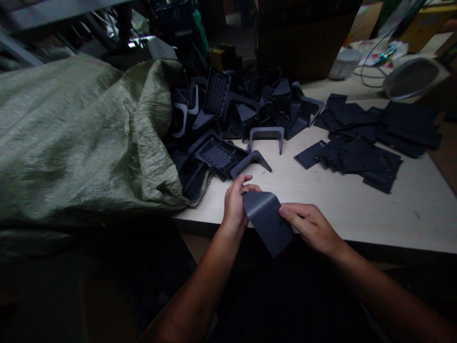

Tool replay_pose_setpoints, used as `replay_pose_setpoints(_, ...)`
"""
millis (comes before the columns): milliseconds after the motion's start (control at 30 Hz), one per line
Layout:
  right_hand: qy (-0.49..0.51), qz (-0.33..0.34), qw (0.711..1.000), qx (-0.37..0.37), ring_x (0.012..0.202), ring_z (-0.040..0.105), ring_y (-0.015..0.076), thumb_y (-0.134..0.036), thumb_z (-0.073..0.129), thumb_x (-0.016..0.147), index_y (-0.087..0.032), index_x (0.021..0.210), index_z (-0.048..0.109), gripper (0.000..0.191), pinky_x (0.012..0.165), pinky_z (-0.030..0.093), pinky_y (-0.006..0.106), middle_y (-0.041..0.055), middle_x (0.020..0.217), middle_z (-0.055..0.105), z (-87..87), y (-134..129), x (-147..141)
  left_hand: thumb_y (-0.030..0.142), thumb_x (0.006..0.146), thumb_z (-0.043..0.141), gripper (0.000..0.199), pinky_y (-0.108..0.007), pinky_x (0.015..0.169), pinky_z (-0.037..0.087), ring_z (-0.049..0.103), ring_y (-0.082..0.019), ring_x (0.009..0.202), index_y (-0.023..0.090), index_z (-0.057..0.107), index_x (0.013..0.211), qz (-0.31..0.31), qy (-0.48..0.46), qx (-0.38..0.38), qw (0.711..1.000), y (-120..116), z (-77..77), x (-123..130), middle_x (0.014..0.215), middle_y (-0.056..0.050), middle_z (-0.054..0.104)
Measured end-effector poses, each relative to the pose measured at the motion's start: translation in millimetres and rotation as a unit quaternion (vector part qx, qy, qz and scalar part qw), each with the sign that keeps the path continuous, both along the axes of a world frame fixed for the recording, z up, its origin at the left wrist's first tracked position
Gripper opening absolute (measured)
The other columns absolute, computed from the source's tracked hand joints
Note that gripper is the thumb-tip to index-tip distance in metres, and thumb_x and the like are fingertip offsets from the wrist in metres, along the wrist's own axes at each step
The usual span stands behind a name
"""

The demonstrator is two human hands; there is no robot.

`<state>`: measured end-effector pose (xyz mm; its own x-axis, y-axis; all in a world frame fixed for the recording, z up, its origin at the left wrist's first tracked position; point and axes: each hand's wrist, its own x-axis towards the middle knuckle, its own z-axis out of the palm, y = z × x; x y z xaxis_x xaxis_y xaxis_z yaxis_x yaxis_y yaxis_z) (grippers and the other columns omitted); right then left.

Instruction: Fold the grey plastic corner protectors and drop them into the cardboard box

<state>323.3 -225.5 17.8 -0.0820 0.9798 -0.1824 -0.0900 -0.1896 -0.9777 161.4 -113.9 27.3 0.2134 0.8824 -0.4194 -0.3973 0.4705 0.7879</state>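
A dark grey plastic bracket [269, 224] with a rounded bend is held between both hands at the front edge of the table. My left hand [235, 202] grips its upper left end, the fingers partly hidden behind it. On the right side, my right hand [309, 224] pinches the flat face with the thumb in front. Just beyond my left hand lies a similar bent bracket [252, 161], and behind that stands a U-shaped one [267, 133]. A heap of dark plastic parts [232, 112] spreads out from the sack's mouth.
A greenish woven sack [89, 138] fills the left of the table [421, 214]. Flat dark plates [364, 152] lie piled at the right. Farther back are a cardboard box [300, 43], a translucent container [344, 63], a round dish-like object [410, 76] and a dark cable [367, 55].
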Motion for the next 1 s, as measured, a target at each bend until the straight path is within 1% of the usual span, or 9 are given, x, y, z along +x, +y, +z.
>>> replay_pose_setpoints(100, 0.036, -0.034, 0.995, -0.085, 0.057, 0.054, 0.0144, -0.068, 0.072, 0.093, -0.017, 0.079, 0.074, 0.053, 0.051, 0.039, 0.024, 0.0024, 0.068, 0.066, 2.6, 3.4, 4.7, 0.047, 0.092, 0.067, 0.031, -0.023, 0.061, 0.047, 0.067, -0.016, 0.061, 0.019, 0.063, 0.106, -0.019, 0.099, 0.096, 0.990, -1.1, -17.0, -9.2, 0.068, -0.002, 0.073)
replay_pose_setpoints(167, 0.053, -0.045, 0.990, -0.126, 0.054, 0.053, 0.0135, -0.073, 0.076, 0.086, -0.016, 0.078, 0.073, 0.058, 0.048, 0.037, 0.023, 0.0030, 0.067, 0.067, 2.4, 6.7, 8.0, 0.052, 0.094, 0.064, 0.034, -0.023, 0.059, 0.044, 0.066, -0.015, 0.062, 0.020, 0.067, 0.106, -0.090, 0.126, 0.117, 0.981, -3.1, -22.7, -16.3, 0.070, -0.002, 0.074)
replay_pose_setpoints(300, 0.068, -0.050, 0.984, -0.156, 0.054, 0.056, 0.0135, -0.077, 0.083, 0.075, -0.014, 0.085, 0.078, 0.064, 0.049, 0.039, 0.022, 0.0056, 0.070, 0.071, 0.2, 12.8, 11.0, 0.066, 0.098, 0.053, 0.052, -0.025, 0.056, 0.041, 0.062, -0.016, 0.057, 0.019, 0.074, 0.103, -0.204, 0.146, 0.121, 0.960, -7.4, -22.0, -24.6, 0.067, -0.003, 0.073)
replay_pose_setpoints(500, 0.096, -0.027, 0.974, -0.202, 0.057, 0.061, 0.0153, -0.070, 0.087, 0.073, -0.013, 0.088, 0.078, 0.059, 0.052, 0.044, 0.024, 0.0078, 0.075, 0.074, 0.5, 19.0, 6.5, 0.067, 0.093, 0.061, 0.051, -0.026, 0.049, 0.044, 0.055, -0.015, 0.051, 0.018, 0.067, 0.081, -0.254, 0.107, 0.105, 0.956, -10.3, -19.4, -23.4, 0.061, 0.000, 0.061)
replay_pose_setpoints(600, 0.085, -0.039, 0.979, -0.180, 0.062, 0.063, 0.0168, -0.068, 0.088, 0.073, -0.015, 0.092, 0.078, 0.057, 0.056, 0.047, 0.026, 0.0069, 0.079, 0.075, -1.0, 23.0, 8.9, 0.064, 0.089, 0.067, 0.048, -0.025, 0.042, 0.041, 0.052, -0.014, 0.051, 0.018, 0.064, 0.077, -0.290, 0.093, 0.064, 0.950, -11.0, -21.4, -26.8, 0.062, 0.001, 0.055)
replay_pose_setpoints(700, -0.018, -0.128, 0.989, -0.072, 0.076, 0.068, 0.0204, -0.067, 0.087, 0.075, -0.016, 0.094, 0.079, 0.054, 0.068, 0.052, 0.030, 0.0075, 0.086, 0.077, -3.4, 25.7, 21.4, 0.060, 0.083, 0.073, 0.045, -0.024, 0.042, 0.041, 0.051, -0.014, 0.054, 0.017, 0.065, 0.079, -0.225, 0.089, 0.045, 0.969, -9.9, -23.3, -34.3, 0.065, 0.001, 0.054)
replay_pose_setpoints(833, -0.109, -0.239, 0.965, 0.023, 0.084, 0.071, 0.0232, -0.063, 0.083, 0.084, -0.017, 0.095, 0.079, 0.047, 0.082, 0.055, 0.035, 0.0091, 0.091, 0.078, -2.8, 20.6, 40.3, 0.053, 0.078, 0.074, 0.037, -0.024, 0.045, 0.042, 0.051, -0.014, 0.059, 0.017, 0.067, 0.084, -0.017, 0.076, 0.054, 0.995, -6.9, -21.9, -41.9, 0.073, 0.000, 0.058)
replay_pose_setpoints(900, -0.078, -0.218, 0.973, 0.005, 0.080, 0.071, 0.0224, -0.063, 0.081, 0.087, -0.016, 0.093, 0.080, 0.047, 0.081, 0.056, 0.035, 0.0098, 0.089, 0.078, -1.0, 15.3, 39.8, 0.049, 0.077, 0.072, 0.034, -0.024, 0.049, 0.043, 0.052, -0.014, 0.062, 0.018, 0.069, 0.090, 0.033, 0.054, 0.081, 0.995, -9.0, -19.9, -41.2, 0.079, -0.001, 0.061)
replay_pose_setpoints(1000, 0.029, -0.113, 0.991, -0.063, 0.079, 0.071, 0.0209, -0.065, 0.080, 0.087, -0.014, 0.098, 0.081, 0.052, 0.077, 0.057, 0.032, 0.0116, 0.092, 0.079, 0.7, 10.2, 24.3, 0.046, 0.079, 0.071, 0.030, -0.026, 0.059, 0.044, 0.051, -0.015, 0.067, 0.019, 0.070, 0.093, 0.006, 0.037, 0.134, 0.990, -21.5, -16.7, -36.9, 0.081, -0.001, 0.062)
